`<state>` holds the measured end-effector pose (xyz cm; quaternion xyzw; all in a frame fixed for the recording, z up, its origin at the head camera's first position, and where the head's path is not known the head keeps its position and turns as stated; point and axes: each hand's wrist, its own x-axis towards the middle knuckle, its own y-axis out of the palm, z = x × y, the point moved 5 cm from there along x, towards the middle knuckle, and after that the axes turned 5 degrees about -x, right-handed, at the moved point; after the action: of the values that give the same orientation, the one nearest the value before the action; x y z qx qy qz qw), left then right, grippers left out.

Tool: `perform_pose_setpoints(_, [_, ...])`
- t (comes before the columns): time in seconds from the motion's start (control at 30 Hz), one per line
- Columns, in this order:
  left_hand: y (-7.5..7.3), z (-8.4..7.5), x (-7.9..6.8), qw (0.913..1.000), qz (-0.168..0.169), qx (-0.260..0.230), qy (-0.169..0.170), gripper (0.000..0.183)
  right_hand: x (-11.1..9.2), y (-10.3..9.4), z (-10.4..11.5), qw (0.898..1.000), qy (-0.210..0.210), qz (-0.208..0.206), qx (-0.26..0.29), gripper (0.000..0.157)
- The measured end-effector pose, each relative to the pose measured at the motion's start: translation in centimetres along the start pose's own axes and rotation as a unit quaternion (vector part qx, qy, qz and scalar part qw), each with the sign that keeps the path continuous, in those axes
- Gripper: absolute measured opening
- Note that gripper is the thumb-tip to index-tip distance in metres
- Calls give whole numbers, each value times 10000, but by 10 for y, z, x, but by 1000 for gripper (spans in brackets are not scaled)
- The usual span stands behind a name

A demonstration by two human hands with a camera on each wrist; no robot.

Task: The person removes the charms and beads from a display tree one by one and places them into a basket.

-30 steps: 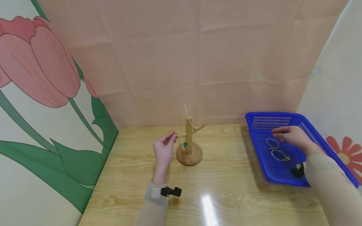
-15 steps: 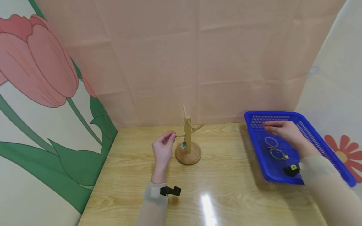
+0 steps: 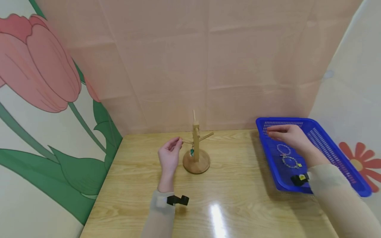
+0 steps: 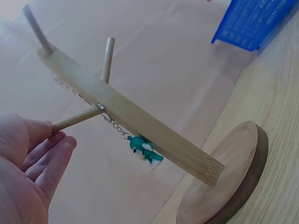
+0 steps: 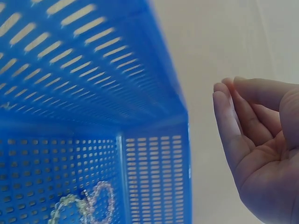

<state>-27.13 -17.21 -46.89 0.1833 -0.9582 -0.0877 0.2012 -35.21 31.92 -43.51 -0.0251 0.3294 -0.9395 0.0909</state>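
Observation:
A wooden peg stand (image 3: 196, 145) with a round base is upright on the table. My left hand (image 3: 170, 155) pinches the end of one of its pegs (image 4: 78, 118) between thumb and fingers. From that peg, near the post, a teal and white figure keychain (image 4: 144, 150) hangs by its ring and chain. Over the blue basket (image 3: 269, 165) is my right hand (image 3: 290, 137), its fingers extended and thumb close to the fingertips, with nothing visible between them. Below it, two beaded bracelets (image 3: 289, 162) lie side by side on the basket's floor.
Other pegs (image 4: 108, 60) stick out from the post higher up. The wooden table (image 3: 238, 185) meets a pink cloth backdrop (image 3: 166, 66) at the back. A wall with a printed tulip (image 3: 53, 69) flanks the left side.
My right hand has risen and moved left above the basket, away from the bracelets. The left hand keeps its pinch on the peg. The head view has shifted slightly.

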Motion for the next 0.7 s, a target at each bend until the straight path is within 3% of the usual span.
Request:
perform_pose_setpoints(0.4, [1, 1, 3, 9997, -152, -44, -184, 18, -9, 7, 42, 9978, -310, 81, -584, 55])
perform_pose_setpoints(0.7, [2, 5, 14, 9993, 30, 329, -174, 19, -11, 32, 76, 9981, -450, 8, -421, 47])
